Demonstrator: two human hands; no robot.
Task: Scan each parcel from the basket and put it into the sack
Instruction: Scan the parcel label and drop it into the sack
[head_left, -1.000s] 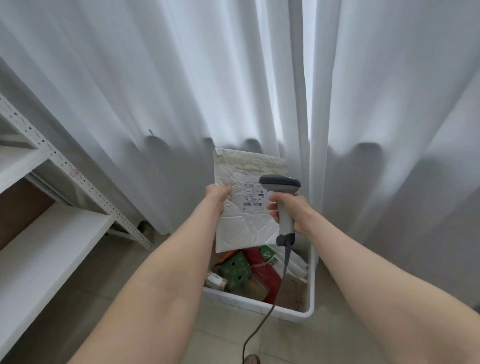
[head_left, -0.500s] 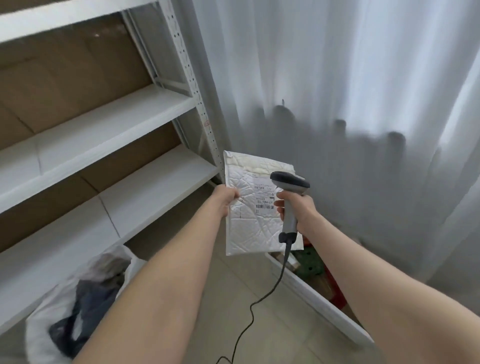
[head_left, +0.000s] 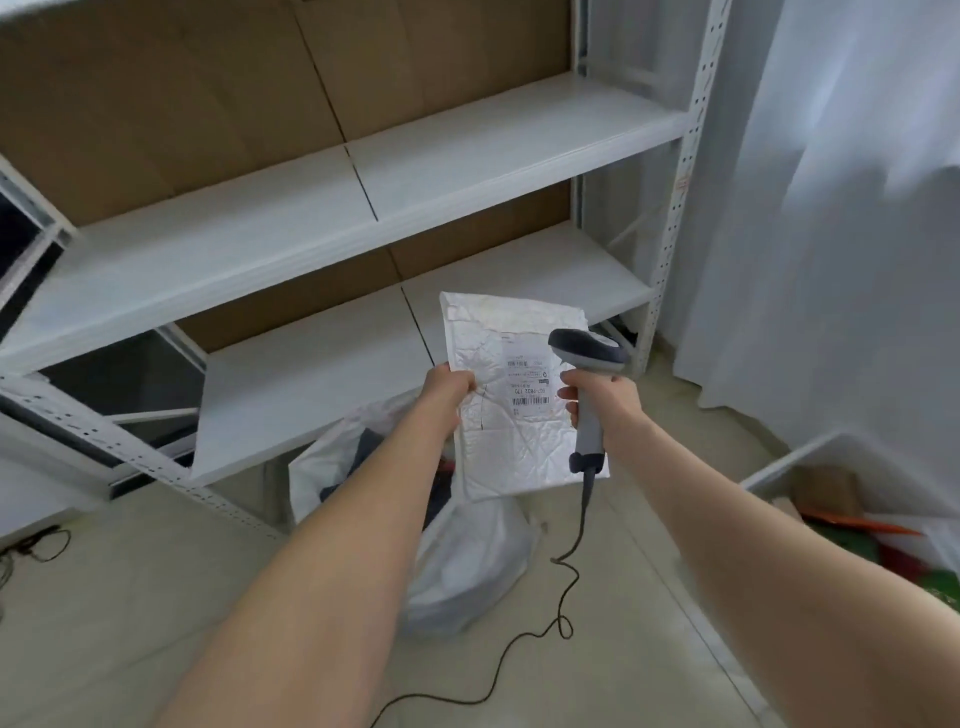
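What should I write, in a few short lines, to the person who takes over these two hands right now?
Left hand: grips the left edge of the white padded parcel, label toward the camera.
Right hand: grips the scanner, its head beside the label.
Sack: on the floor under the parcel. Basket: at right, parcels inside.
Done: parcel lifted out; scan cannot be told.
Left: put it into the sack, then the rest.

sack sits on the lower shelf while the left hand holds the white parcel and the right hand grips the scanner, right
Not quite: the head view shows the sack on the floor in front of the lower shelf, not on it. The left hand does hold the white parcel and the right hand grips the scanner.
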